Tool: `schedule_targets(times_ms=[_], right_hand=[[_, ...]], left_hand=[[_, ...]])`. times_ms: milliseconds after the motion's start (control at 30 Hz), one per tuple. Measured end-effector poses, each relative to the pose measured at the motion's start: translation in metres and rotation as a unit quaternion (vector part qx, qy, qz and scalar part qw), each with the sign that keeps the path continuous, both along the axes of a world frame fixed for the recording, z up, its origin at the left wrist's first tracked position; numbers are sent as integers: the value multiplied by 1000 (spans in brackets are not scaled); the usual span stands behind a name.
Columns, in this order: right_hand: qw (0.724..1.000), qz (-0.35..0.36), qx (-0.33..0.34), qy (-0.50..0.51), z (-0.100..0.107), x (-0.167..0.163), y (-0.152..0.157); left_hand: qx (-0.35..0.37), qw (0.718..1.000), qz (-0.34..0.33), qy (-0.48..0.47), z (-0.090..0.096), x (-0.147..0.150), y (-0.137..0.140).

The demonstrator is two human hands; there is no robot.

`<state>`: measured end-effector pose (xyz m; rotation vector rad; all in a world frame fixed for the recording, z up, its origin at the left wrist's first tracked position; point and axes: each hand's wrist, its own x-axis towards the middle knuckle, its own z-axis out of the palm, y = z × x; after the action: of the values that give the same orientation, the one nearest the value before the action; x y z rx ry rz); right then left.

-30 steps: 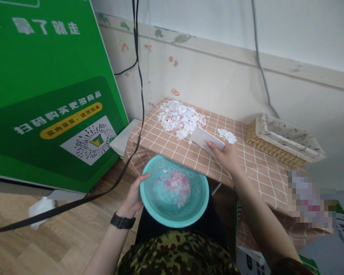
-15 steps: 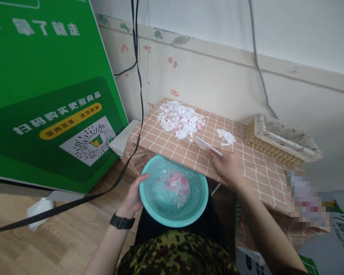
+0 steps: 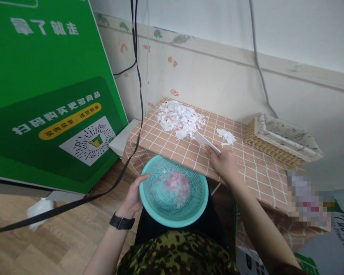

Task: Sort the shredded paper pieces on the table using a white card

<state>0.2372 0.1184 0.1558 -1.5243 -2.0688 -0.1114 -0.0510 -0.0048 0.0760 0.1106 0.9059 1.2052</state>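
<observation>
My left hand [image 3: 135, 193] grips the left rim of a turquoise plastic colander [image 3: 151, 215], held over my lap just below the table's edge. Pink and white scraps [image 3: 176, 187] lie in its bottom. In my right hand [image 3: 224, 162] is a flat white card-like piece [image 3: 205, 142], pinched at its near end. Its far tip is at the front edge of a large heap of white and pinkish paper scraps [image 3: 180, 117] on the table. Beyond my right hand sits a smaller pile of white scraps [image 3: 226, 136].
A checked brown cloth covers the table [image 3: 258, 172]. At its right stands a lined wicker basket [image 3: 263, 143]. A green panel [image 3: 46, 76] with white lettering rises at the left. A black strap [image 3: 140, 88] hangs across in front of the table's left side.
My right hand and the flat white piece have shifted slightly, the tip a little nearer the heap. My left hand and the colander look unmoved.
</observation>
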Motion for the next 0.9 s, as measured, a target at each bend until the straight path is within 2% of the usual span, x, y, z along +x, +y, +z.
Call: schedule_targets(times_ms=[200, 333, 567, 667, 900], right_hand=[[999, 52, -13, 9, 0, -4, 5], [999, 50, -18, 4, 1, -8, 7], [995, 17, -32, 88, 6, -8, 5], [993, 30, -47, 107, 4, -9, 6], [994, 50, -63, 69, 5, -9, 9]], left_hand=[[4, 1000, 7, -6, -3, 0, 1], [-6, 1000, 21, -11, 0, 1, 1], [-2, 1000, 12, -10, -1, 0, 0], [-3, 1000, 12, -14, -3, 0, 0], [-1, 1000, 8, -12, -5, -1, 0]])
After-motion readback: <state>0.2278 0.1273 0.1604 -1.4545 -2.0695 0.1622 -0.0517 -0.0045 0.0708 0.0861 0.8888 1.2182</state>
